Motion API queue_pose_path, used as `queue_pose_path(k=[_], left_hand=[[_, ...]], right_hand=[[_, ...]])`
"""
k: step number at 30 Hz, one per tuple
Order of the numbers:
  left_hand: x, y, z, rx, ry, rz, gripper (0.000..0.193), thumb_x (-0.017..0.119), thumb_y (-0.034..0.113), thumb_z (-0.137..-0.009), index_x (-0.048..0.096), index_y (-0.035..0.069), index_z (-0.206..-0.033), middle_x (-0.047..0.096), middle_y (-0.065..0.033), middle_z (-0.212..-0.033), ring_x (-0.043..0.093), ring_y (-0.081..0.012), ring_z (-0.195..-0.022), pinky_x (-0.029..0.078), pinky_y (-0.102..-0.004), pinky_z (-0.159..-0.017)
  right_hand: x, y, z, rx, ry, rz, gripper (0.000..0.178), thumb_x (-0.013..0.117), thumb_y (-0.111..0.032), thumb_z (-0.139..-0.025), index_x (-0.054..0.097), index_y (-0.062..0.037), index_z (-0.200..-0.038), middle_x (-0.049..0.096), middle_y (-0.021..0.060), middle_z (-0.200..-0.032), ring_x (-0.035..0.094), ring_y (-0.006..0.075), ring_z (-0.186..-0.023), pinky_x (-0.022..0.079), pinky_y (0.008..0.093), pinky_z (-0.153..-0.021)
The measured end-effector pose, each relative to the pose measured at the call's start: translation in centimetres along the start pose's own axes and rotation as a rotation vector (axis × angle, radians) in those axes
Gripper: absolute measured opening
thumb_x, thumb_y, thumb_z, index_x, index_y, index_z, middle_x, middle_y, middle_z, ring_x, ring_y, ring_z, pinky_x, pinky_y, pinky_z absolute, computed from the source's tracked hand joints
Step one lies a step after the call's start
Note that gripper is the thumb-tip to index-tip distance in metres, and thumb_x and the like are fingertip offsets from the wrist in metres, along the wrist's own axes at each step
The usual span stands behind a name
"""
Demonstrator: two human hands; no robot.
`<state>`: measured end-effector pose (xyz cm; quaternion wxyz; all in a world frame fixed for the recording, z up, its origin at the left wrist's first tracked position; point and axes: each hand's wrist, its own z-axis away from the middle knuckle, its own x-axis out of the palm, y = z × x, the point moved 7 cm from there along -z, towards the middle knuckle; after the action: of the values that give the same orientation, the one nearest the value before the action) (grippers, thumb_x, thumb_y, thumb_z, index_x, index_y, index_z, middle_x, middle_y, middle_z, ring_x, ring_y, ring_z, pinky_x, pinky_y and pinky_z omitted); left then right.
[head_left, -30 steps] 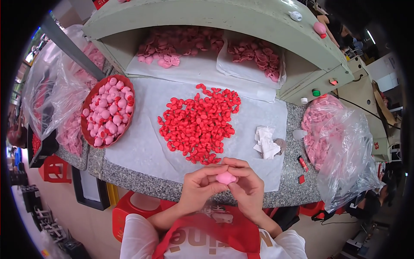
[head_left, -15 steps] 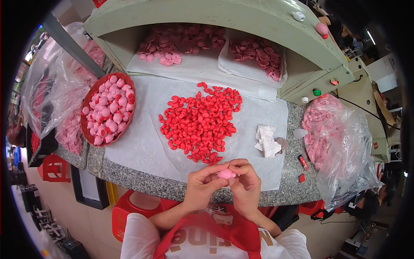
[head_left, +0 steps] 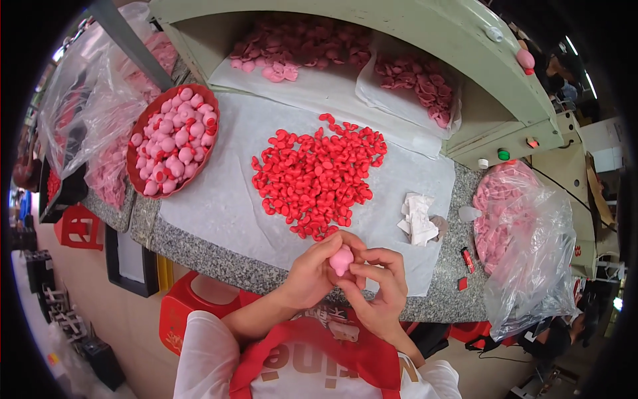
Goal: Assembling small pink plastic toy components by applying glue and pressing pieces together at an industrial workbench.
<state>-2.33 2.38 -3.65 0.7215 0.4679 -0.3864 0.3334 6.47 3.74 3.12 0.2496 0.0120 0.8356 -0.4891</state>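
A small pink rounded piece (head_left: pixel 341 261) with a narrow knob sits between my hands, near the table's front edge. My left hand (head_left: pixel 311 271) is closed round it, its fingers curled behind. At the piece's right side, the bent fingers and thumb of my right hand (head_left: pixel 380 289) pinch at it; the exact contact is partly hidden. Just beyond my fingers lies a heap of small red rounded pieces (head_left: pixel 316 176) on white paper (head_left: pixel 229 219). To the left stands a reddish scalloped bowl (head_left: pixel 135 171) full of pink pieces, some with red parts.
A greenish metal machine (head_left: pixel 372 16) with an opening spans the back, pink pieces lying inside. Crumpled white paper (head_left: pixel 419 219) lies to the right, near a red marker (head_left: pixel 468 259). Plastic bags (head_left: pixel 531 279) of pink pieces flank the work area. A red stool (head_left: pixel 179 309) is below left.
The pink piece has turned so its knob points toward me. My left hand now wraps more around it, and my right fingers have spread. The view has shifted slightly.
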Motion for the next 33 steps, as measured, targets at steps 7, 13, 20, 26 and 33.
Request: queue_pose_path(k=[7, 13, 20, 26, 33], left_hand=[[0.3, 0.7, 0.1, 0.212, -0.058, -0.079, 0.035, 0.026, 0.033, -0.092, 0.044, 0.003, -0.097, 0.051, -0.0081, -0.076, 0.054, -0.0176, -0.064, 0.043, -0.027, -0.056], [0.3, -0.3, 0.0, 0.212, 0.102, -0.045, 0.044, 0.022, 0.04, -0.092, 0.044, 0.003, -0.098, 0.05, -0.007, -0.073, 0.052, -0.0149, -0.061, 0.044, -0.0259, -0.059], [0.1, -0.4, 0.3, 0.251, 0.173, 0.002, 0.047, 0.02, 0.04, -0.093, 0.045, 0.002, -0.1, 0.05, -0.005, -0.075, 0.048, -0.0106, -0.069, 0.041, -0.0224, -0.066], [1.5, -0.8, -0.4, 0.113, 0.028, 0.023, 0.043, 0.035, 0.035, -0.091, 0.04, 0.003, -0.118, 0.051, -0.0038, -0.088, 0.049, -0.0113, -0.083, 0.041, -0.024, -0.073], [1.0, 0.9, -0.4, 0.072, -0.146, -0.007, 0.051, 0.057, 0.012, -0.081, 0.034, 0.004, -0.126, 0.049, -0.0088, -0.106, 0.053, -0.0221, -0.099, 0.048, -0.0286, -0.08]], right_hand=[[0.7, -0.3, -0.4, -0.037, 0.007, 0.031, 0.037, 0.072, 0.002, -0.056, 0.057, -0.0031, -0.089, 0.05, 0.0122, -0.096, 0.052, 0.0232, -0.084, 0.044, 0.0294, -0.068], [0.8, -1.1, -0.5, -0.163, 0.021, 0.172, 0.044, 0.07, 0.002, -0.053, 0.059, -0.0046, -0.096, 0.052, 0.011, -0.094, 0.052, 0.025, -0.081, 0.044, 0.0303, -0.066], [0.6, -2.1, -0.5, -0.273, 0.066, 0.247, 0.037, 0.068, 0.002, -0.054, 0.063, -0.0067, -0.09, 0.056, 0.0063, -0.09, 0.052, 0.0246, -0.078, 0.044, 0.0305, -0.064], [-0.7, -1.4, -0.8, -0.21, 0.114, 0.181, 0.029, 0.066, 0.005, -0.055, 0.061, -0.0055, -0.082, 0.057, 0.0072, -0.089, 0.053, 0.0242, -0.076, 0.044, 0.0306, -0.064], [-5.3, 1.0, -0.5, -0.039, 0.258, 0.18, 0.019, 0.063, 0.007, -0.06, 0.057, -0.002, -0.076, 0.056, 0.011, -0.086, 0.054, 0.0231, -0.077, 0.043, 0.0302, -0.067]])
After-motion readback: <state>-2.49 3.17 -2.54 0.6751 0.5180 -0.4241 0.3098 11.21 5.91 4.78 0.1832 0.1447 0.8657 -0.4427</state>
